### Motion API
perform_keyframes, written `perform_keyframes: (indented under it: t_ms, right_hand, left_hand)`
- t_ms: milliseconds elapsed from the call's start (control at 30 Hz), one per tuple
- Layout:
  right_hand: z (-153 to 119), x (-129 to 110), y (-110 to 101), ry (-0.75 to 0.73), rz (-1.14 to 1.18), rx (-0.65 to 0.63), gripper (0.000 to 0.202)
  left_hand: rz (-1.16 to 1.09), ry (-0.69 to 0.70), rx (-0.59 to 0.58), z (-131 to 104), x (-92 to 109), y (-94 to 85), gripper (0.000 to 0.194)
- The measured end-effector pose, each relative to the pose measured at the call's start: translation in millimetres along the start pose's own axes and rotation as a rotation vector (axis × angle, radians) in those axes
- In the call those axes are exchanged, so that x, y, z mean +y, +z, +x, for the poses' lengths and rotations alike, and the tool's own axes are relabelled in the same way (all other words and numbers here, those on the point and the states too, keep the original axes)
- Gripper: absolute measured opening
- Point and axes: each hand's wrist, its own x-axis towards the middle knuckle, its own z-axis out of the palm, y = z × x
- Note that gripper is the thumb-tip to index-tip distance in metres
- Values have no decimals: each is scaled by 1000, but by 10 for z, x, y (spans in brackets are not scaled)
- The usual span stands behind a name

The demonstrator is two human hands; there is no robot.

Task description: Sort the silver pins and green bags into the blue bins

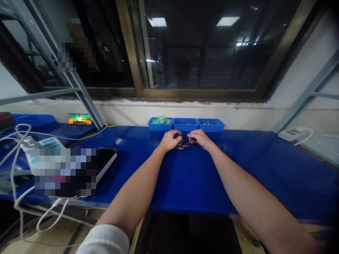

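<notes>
From my remote seat I count one blue tabletop (190,187), running under one dark window (206,46); two bare forearms reach across it from the near edge, a pale sleeve (104,240) showing on the left one; one dark slab-like device (106,158), partly masked by pixel blocks, lies toward the near left corner; three blue bins stand in a row along the far edge, the left bin (160,127) with green pieces (161,120) in it, the middle bin (185,127) and the right bin (211,127) each with small metal bits in them.

I have two hands just in front of those bins; my left hand (171,140) is curled, thumb and fingers bent over the left side of the pile, and I cannot tell whether it grips anything; my right hand (199,138) has its fingertips pinched together on one thin metal piece (192,145); one white power strip (295,134) sits at the far right corner; one pile of slender metal parts (181,145) lies between and below my hands, nearer the far edge than the near one, too small and overlapped to count.
</notes>
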Motion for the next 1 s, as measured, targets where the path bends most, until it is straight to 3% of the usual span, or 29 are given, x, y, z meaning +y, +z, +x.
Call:
perform_keyframes:
  t_ms: [100, 233, 333, 400, 600, 767, 1000]
  right_hand:
    - [26, 18, -2, 2, -103, 1, 26]
    - [94, 23, -5, -117, -85, 178, 20]
    - [131, 43, -25, -127, -1, 231, 52]
    - [143, 89, -50, -68, -7, 250, 63]
    - [135, 235, -130, 22, -260, 371, 39]
    - [60, 130, -115, 4, -561, 212, 16]
    - [13, 19, -59, -60, -690, -22, 11]
  left_hand:
    - [13, -87, 98, 23, -49, -7, 23]
    - [16, -138, 180, 45, -95, 2, 24]
    - [3, -149, 190, 52, -124, 13, 25]
    - [5, -157, 188, 56, -146, 17, 25]
    - [93, -180, 132, 62, -194, 10, 28]
    - [193, -114, 0, 49, -182, 19, 29]
    - [247, -77, -51, 40, -185, 39, 30]
